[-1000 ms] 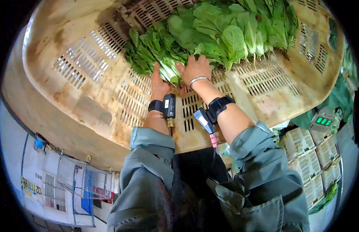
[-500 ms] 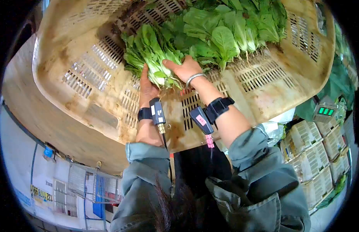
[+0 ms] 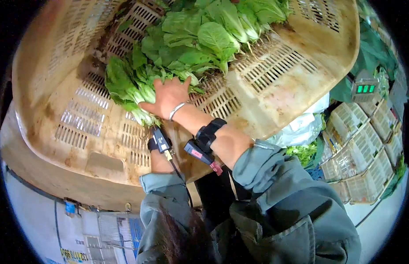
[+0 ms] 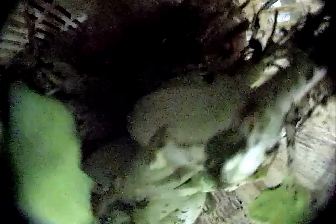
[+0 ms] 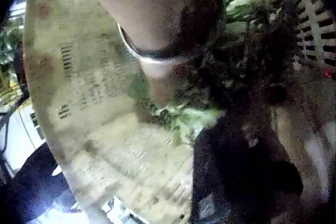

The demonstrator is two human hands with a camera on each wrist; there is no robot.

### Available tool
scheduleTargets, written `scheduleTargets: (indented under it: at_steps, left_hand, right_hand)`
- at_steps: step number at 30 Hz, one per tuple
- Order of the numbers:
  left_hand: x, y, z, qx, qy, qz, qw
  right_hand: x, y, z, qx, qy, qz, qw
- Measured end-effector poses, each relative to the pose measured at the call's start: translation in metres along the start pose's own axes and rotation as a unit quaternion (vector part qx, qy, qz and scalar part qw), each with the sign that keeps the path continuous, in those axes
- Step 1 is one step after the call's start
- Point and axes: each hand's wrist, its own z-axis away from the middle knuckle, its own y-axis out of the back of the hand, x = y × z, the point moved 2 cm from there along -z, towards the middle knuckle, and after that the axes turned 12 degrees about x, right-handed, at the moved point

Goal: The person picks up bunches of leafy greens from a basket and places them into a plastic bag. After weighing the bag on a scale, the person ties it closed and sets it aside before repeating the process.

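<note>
Leafy greens with pale stems (image 3: 140, 94) lie at the left of a row of greens (image 3: 182, 39) in the head view. Across their stems my right hand (image 3: 169, 97) rests with its fingers spread and its thumb pointing left. It wears a silver bracelet, also visible in the right wrist view above pale leaves (image 5: 191, 121). My left hand is hidden under the stem ends in the head view; only its strapped wrist and forearm show below them. Dark, blurred pictures from the left wrist show stems (image 4: 249, 158) and a leaf (image 4: 47, 155), with a dim rounded shape (image 4: 184, 108) between them.
The greens lie in a large, dirty, slotted beige crate (image 3: 297, 97) with raised walls. Soil and loose roots lie along its floor. Beyond its right edge are a plastic bag (image 3: 297, 130), a green-lit display (image 3: 365, 89) and stacked pale crates (image 3: 363, 145).
The left bunch was first gathered upright between both hands. Now it lies lower, my left hand is out of sight beneath it, and my right hand has spread over it. The head view has shifted.
</note>
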Motion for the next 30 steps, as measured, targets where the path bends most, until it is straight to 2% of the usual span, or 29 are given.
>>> scheduleTargets:
  at_steps: [1,4,6,10,11,13,14,17,18,20,21,22,24,25,27,28,29,30]
  left_hand:
    - [0.003,0.001,0.002,0.001,0.003,-0.005,1.0]
    - [0.009,0.002,0.005,0.001,0.019,-0.013,1.0]
    - [0.013,0.003,0.008,0.001,0.027,-0.021,0.999]
    - [0.016,-0.001,0.009,0.006,0.052,-0.029,0.998]
    - [0.015,0.001,0.008,0.008,0.057,-0.031,0.998]
    - [0.021,0.015,0.017,0.013,0.058,-0.027,0.998]
    - [0.021,0.015,0.015,0.011,0.059,-0.026,0.998]
    - [0.017,0.012,0.006,0.016,0.071,-0.026,0.997]
    - [0.019,0.014,0.007,0.016,0.073,-0.025,0.997]
    - [0.02,0.016,0.005,0.017,0.077,-0.025,0.997]
    - [0.019,0.017,0.002,0.016,0.08,-0.024,0.996]
    - [0.02,0.018,0.0,0.016,0.083,-0.024,0.996]
    - [0.023,0.023,-0.006,0.01,0.082,-0.015,0.996]
    - [0.023,0.026,-0.011,0.006,0.081,-0.009,0.997]
    - [0.021,0.029,-0.018,-0.001,0.086,0.007,0.996]
    - [0.021,0.031,-0.021,-0.005,0.088,0.015,0.996]
    - [0.021,0.032,-0.022,-0.008,0.092,0.024,0.995]
    - [0.02,0.034,-0.023,-0.008,0.099,0.031,0.995]
  right_hand:
    - [0.003,0.0,-0.003,0.007,-0.013,-0.042,0.999]
    - [0.033,-0.015,-0.009,0.154,-0.085,-0.23,0.957]
    - [0.051,-0.023,-0.012,0.272,-0.094,-0.159,0.944]
    - [0.102,-0.041,-0.022,0.184,-0.299,-0.062,0.935]
    - [0.099,-0.038,-0.021,0.18,-0.296,-0.063,0.936]
    - [0.097,-0.036,-0.018,0.114,-0.369,-0.159,0.909]
    - [0.096,-0.037,-0.018,0.111,-0.369,-0.159,0.909]
    - [0.101,-0.045,-0.028,0.006,-0.389,-0.181,0.903]
    - [0.103,-0.051,-0.027,0.004,-0.387,-0.183,0.904]
    - [0.104,-0.068,-0.022,-0.064,-0.499,-0.376,0.779]
    - [0.102,-0.074,-0.023,-0.11,-0.479,-0.382,0.782]
    - [0.102,-0.078,-0.024,-0.114,-0.48,-0.383,0.781]
    - [0.092,-0.072,-0.03,-0.147,-0.339,-0.403,0.838]
    - [0.088,-0.058,-0.026,-0.2,-0.355,-0.364,0.837]
    - [0.096,-0.065,-0.043,-0.206,-0.244,-0.271,0.908]
    - [0.095,-0.06,-0.049,-0.208,-0.195,-0.227,0.931]
    - [0.093,-0.067,-0.053,-0.166,-0.152,-0.25,0.942]
    - [0.096,-0.074,-0.042,-0.063,-0.27,-0.385,0.88]
